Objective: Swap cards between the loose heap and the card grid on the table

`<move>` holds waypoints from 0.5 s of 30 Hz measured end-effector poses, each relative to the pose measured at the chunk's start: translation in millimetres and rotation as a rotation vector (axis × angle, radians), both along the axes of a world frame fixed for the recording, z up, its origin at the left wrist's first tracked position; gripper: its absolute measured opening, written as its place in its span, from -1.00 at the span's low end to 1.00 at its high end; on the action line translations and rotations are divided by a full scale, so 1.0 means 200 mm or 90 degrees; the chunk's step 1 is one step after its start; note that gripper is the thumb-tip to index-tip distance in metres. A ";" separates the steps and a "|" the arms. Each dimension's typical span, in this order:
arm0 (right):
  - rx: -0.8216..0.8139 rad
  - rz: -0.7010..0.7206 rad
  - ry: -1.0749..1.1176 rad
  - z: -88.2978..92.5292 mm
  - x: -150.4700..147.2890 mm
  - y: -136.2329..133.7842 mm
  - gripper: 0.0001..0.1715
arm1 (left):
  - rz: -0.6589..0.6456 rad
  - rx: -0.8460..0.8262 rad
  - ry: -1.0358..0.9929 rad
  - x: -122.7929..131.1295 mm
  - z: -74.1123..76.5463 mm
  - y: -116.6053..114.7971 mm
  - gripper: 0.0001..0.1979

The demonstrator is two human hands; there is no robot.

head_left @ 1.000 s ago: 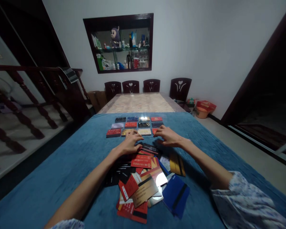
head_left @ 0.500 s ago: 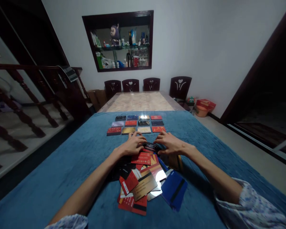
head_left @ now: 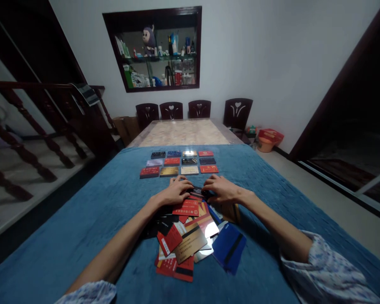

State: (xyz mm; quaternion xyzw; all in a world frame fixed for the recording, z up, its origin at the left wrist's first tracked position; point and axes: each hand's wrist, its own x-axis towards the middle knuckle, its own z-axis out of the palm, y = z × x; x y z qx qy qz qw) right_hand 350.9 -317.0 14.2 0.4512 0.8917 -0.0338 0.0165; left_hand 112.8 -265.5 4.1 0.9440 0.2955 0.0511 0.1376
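A black card (head_left: 197,191) is lying at the far end of our loose card pile (head_left: 191,242). Our left hand (head_left: 176,191) and right hand (head_left: 223,189) are flanking it, fingers curved; whether they are gripping it, we cannot tell. Beyond, card stacks (head_left: 189,170) are forming three rows.

Loose cards (head_left: 192,240), red, black, gold and blue, are lying in an overlapping heap at lower centre; twelve stacks (head_left: 174,161) are sitting in three rows of four at mid-frame.
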 end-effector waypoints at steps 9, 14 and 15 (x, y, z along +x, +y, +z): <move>0.041 0.058 0.021 -0.02 0.01 0.02 -0.62 | 0.015 0.000 -0.012 0.00 0.00 0.00 -0.68; 0.041 0.081 0.082 0.00 0.02 0.02 -0.68 | 0.037 -0.015 -0.035 -0.01 0.00 0.02 -0.69; 0.042 0.084 0.089 0.00 0.03 0.02 -0.69 | 0.041 -0.015 -0.040 -0.02 0.00 0.02 -0.69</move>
